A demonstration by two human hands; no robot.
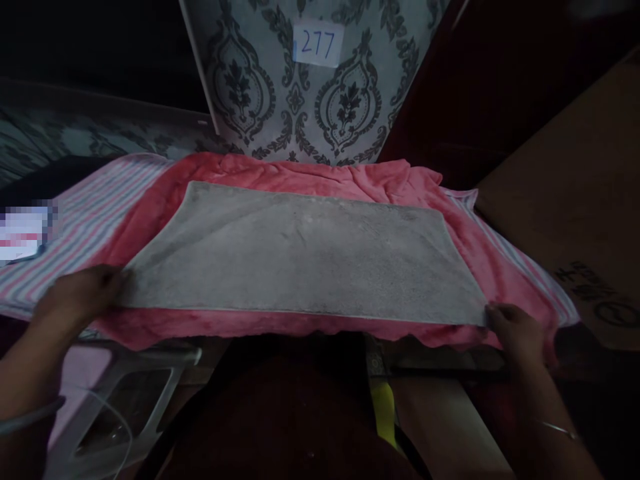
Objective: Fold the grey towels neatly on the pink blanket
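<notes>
A grey towel point(310, 260) lies spread out in front of me, its near edge stretched between my hands. My left hand point(83, 290) pinches the towel's near left corner. At the near right corner, my right hand point(515, 330) grips the fabric between thumb and fingers. Under the towel is a crumpled pink plush blanket point(315, 175), showing on every side of it. Beneath that, a striped cloth point(95, 217) covers the surface and sticks out to the left and right.
A lit phone-like screen point(23, 233), blurred, lies on the far left. A cardboard box point(575, 200) stands to the right. Patterned wallpaper point(295, 100) with a paper marked 277 point(319, 43) is behind. Below left is a pale plastic frame point(165, 393).
</notes>
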